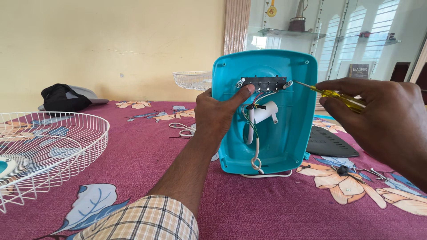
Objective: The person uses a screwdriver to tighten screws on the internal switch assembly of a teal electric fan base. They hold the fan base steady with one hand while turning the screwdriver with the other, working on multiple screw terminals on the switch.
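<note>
Sleeve: checked cuff (151, 220), bottom centre, on left forearm.
Left hand (218, 113): gripping teal fan base (284, 133) at its left edge, thumb pressed on black switch strip (263, 83).
Right hand (382, 115): pinching yellow screwdriver (333, 93), tip at strip's right screw.
Base: upright on floral cloth (267, 200).
Surroundings: white wire grille (49, 146) left, dark cover plate (331, 143) right, black bag (62, 98) far left.

White wire fan guard (49, 151) lies at the bed's left edge. Black bag (64, 98) sits at the far left corner. Dark grey plate (331, 144) lies towards the right edge, loose screws (351, 174) near it.
</note>
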